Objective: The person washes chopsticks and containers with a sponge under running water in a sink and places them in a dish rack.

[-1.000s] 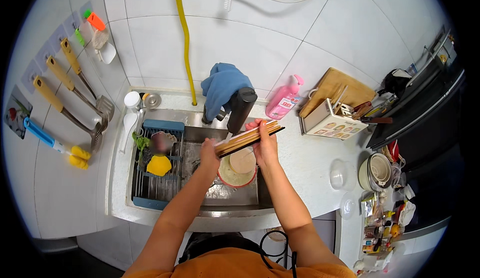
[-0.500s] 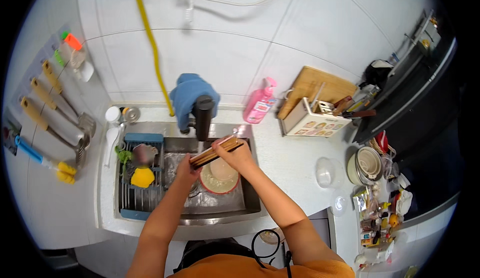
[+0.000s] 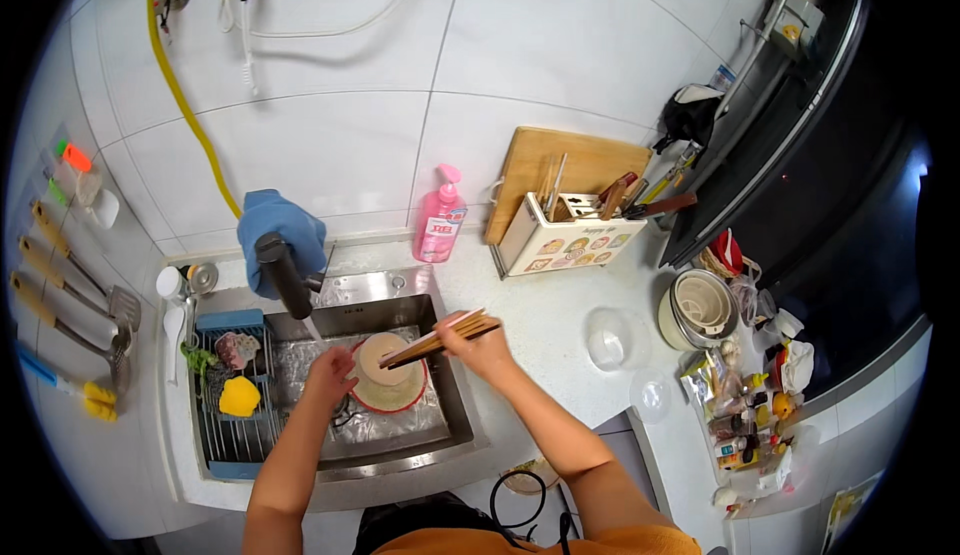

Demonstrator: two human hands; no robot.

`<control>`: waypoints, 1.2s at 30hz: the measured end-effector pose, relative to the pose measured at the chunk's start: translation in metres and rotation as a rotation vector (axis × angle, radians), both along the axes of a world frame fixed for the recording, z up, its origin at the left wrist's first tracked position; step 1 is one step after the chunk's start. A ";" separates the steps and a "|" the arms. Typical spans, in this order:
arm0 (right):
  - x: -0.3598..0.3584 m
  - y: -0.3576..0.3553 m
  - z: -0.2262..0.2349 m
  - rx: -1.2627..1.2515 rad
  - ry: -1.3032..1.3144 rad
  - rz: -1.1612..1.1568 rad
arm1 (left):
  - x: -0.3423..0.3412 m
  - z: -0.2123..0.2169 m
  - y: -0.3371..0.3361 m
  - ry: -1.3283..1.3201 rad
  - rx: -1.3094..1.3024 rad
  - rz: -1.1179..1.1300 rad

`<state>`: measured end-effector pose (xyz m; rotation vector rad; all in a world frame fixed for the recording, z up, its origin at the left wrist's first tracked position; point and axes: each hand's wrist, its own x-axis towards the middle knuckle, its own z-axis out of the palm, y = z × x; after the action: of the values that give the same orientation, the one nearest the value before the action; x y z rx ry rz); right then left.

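A bundle of chopsticks (image 3: pixel 430 345) is gripped in my right hand (image 3: pixel 478 345), tips pointing left over the sink (image 3: pixel 345 455). My left hand (image 3: pixel 330 375) is apart from the bundle, its fingers loosely extended and nothing seen in them. It hovers beside a red-rimmed bowl (image 3: pixel 412 403) standing in the basin with a smaller pale bowl (image 3: pixel 370 360) inside. From the black faucet (image 3: pixel 285 273), a thin stream of water falls close to my left hand. A blue cloth (image 3: pixel 282 235) drapes over the faucet's base.
On the sink's left, a drying rack (image 3: pixel 232 320) carries a yellow sponge (image 3: pixel 240 396) and some greens. Behind on the counter stand a pink pump bottle (image 3: pixel 440 220) and a white utensil holder (image 3: pixel 565 240) against a wooden board (image 3: pixel 535 160). Stacked pots (image 3: pixel 695 310) stand at right.
My left hand has let go of the chopsticks and lies to their left. My right hand has carried the bundle to the right, away from the faucet. The view has shifted right.
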<state>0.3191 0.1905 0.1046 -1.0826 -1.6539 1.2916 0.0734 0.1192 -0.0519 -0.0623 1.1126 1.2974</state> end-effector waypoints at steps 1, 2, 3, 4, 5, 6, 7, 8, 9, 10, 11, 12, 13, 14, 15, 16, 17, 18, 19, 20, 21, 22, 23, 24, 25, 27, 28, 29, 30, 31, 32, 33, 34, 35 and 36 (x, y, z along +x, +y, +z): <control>0.013 0.007 0.010 -0.024 -0.121 -0.020 | 0.002 -0.002 -0.004 -0.013 -0.017 -0.005; 0.029 0.013 0.010 0.127 -0.126 -0.109 | 0.003 -0.004 -0.010 -0.025 -0.041 -0.015; 0.048 0.022 0.011 0.246 -0.130 -0.197 | 0.003 -0.015 -0.014 -0.018 -0.023 -0.016; 0.068 0.028 0.023 0.299 -0.099 -0.271 | 0.004 -0.019 -0.018 -0.024 -0.037 -0.003; 0.088 0.033 0.037 0.360 -0.005 -0.345 | 0.005 -0.022 -0.022 -0.029 -0.049 0.015; 0.109 0.040 0.046 0.414 0.093 -0.428 | 0.007 -0.025 -0.026 -0.036 -0.061 0.028; 0.124 0.044 0.058 0.492 0.102 -0.550 | 0.007 -0.030 -0.031 -0.081 -0.049 0.034; 0.134 0.047 0.071 0.567 0.113 -0.671 | 0.005 -0.035 -0.038 -0.124 -0.039 0.041; 0.142 0.054 0.079 0.596 0.210 -0.729 | 0.006 -0.036 -0.041 -0.167 -0.029 0.045; 0.146 0.062 0.086 0.624 0.310 -0.784 | 0.007 -0.036 -0.043 -0.159 -0.068 0.074; 0.147 0.073 0.090 0.652 0.287 -0.797 | 0.008 -0.032 -0.046 -0.150 -0.108 0.105; 0.149 0.083 0.095 0.684 0.257 -0.813 | 0.012 -0.029 -0.048 -0.145 -0.148 0.129; 0.151 0.094 0.098 0.715 0.229 -0.827 | 0.015 -0.025 -0.049 -0.147 -0.161 0.141; 0.155 0.105 0.098 0.703 0.169 -0.797 | 0.017 -0.021 -0.049 -0.150 -0.173 0.155; 0.154 0.117 0.096 0.697 0.125 -0.796 | 0.019 -0.018 -0.052 -0.151 -0.188 0.174; 0.152 0.128 0.093 0.691 0.081 -0.795 | 0.022 -0.014 -0.053 -0.146 -0.197 0.194; 0.151 0.140 0.086 0.690 0.054 -0.781 | 0.025 -0.009 -0.054 -0.143 -0.205 0.217; 0.151 0.149 0.082 0.705 -0.024 -0.782 | 0.027 -0.008 -0.055 -0.142 -0.214 0.236; 0.149 0.157 0.078 0.720 -0.103 -0.782 | 0.026 -0.009 -0.057 -0.150 -0.203 0.243; 0.147 0.166 0.073 0.735 -0.179 -0.777 | 0.025 -0.013 -0.058 -0.158 -0.192 0.253; 0.147 0.174 0.066 0.702 -0.177 -0.775 | 0.024 -0.018 -0.060 -0.167 -0.180 0.263; 0.147 0.181 0.064 0.728 -0.225 -0.778 | 0.018 -0.030 -0.062 -0.191 -0.144 0.256; 0.147 0.187 0.062 0.752 -0.273 -0.779 | 0.010 -0.048 -0.066 -0.215 -0.109 0.250; 0.143 0.190 0.061 0.772 -0.322 -0.777 | 0.006 -0.054 -0.072 -0.237 -0.077 0.246; 0.140 0.192 0.065 0.800 -0.422 -0.808 | 0.004 -0.059 -0.078 -0.241 -0.078 0.265; 0.135 0.201 0.074 0.784 -0.541 -0.795 | -0.002 -0.054 -0.087 -0.251 -0.086 0.304; 0.135 0.207 0.076 0.780 -0.600 -0.785 | -0.004 -0.051 -0.088 -0.226 -0.097 0.316; 0.134 0.216 0.072 0.799 -0.613 -0.800 | -0.005 -0.046 -0.090 -0.200 -0.112 0.334; 0.131 0.221 0.065 0.811 -0.619 -0.807 | -0.009 -0.042 -0.102 -0.168 -0.134 0.362; 0.129 0.221 0.061 0.808 -0.653 -0.866 | -0.019 -0.063 -0.111 -0.205 -0.028 0.307; 0.127 0.216 0.050 0.794 -0.692 -0.917 | -0.020 -0.067 -0.115 -0.125 -0.078 0.348; 0.134 0.218 0.034 0.856 -0.517 -0.821 | -0.021 -0.071 -0.117 -0.117 -0.061 0.353; 0.142 0.223 0.022 0.914 -0.333 -0.727 | -0.022 -0.080 -0.119 -0.027 -0.072 0.393; 0.152 0.225 0.019 0.784 -0.346 -0.730 | -0.023 -0.083 -0.120 0.049 -0.108 0.368; 0.161 0.224 0.018 0.651 -0.368 -0.734 | -0.022 -0.077 -0.119 0.129 -0.154 0.330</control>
<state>0.4804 0.4142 0.1226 -1.3509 -1.5226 0.0689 0.0511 0.0003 -0.1289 -0.2901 1.3528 1.5211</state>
